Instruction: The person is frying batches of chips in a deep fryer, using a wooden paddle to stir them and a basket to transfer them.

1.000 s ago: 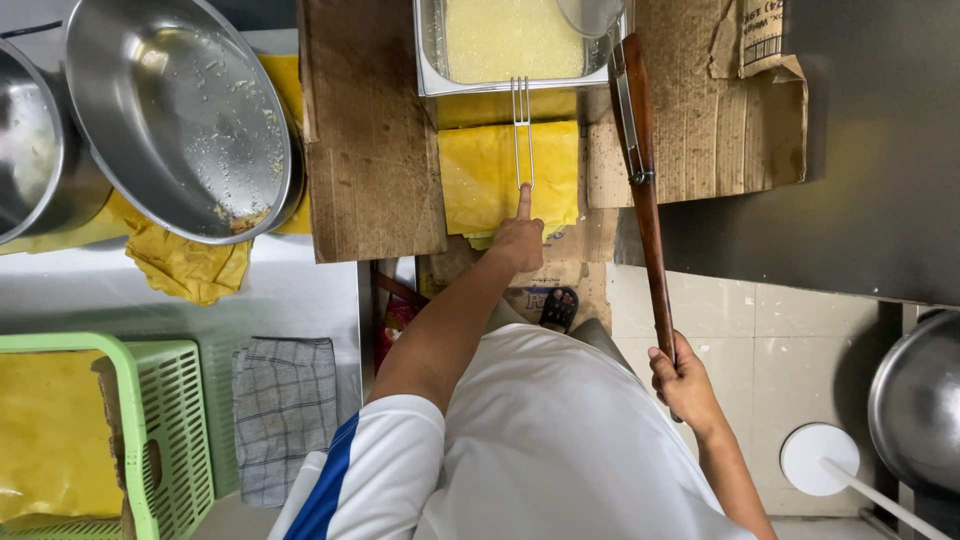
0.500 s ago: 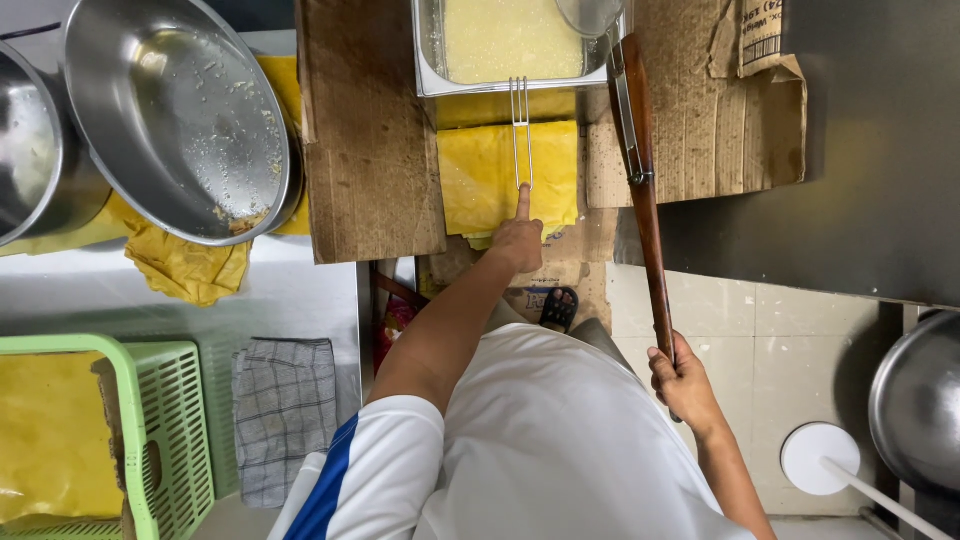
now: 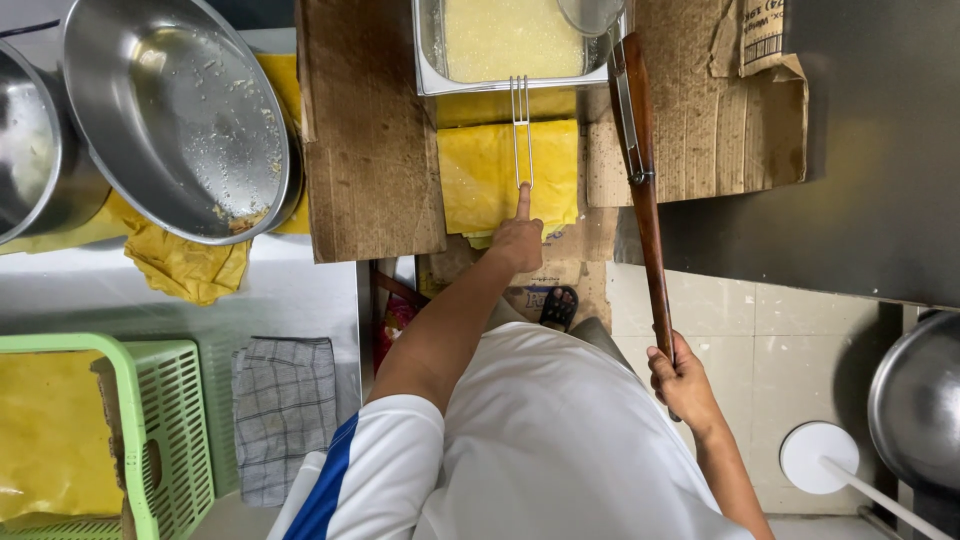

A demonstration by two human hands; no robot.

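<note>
My left hand (image 3: 519,234) reaches forward, its index finger touching the end of a wire handle (image 3: 520,125) that runs into a steel fryer tray (image 3: 430,60) of pale yellow oil. A yellow cloth (image 3: 480,175) lies under the handle. My right hand (image 3: 683,385) is closed around the end of a long brown wooden handle (image 3: 645,180) whose metal ladle head (image 3: 590,15) rests at the tray's right side.
Brown cardboard (image 3: 365,140) covers the counter around the tray. Two large steel bowls (image 3: 175,110) sit at the left over yellow cloths. A green plastic basket (image 3: 160,430), a checked towel (image 3: 285,405), a steel pot (image 3: 915,400) and a white lid (image 3: 818,457) are nearby.
</note>
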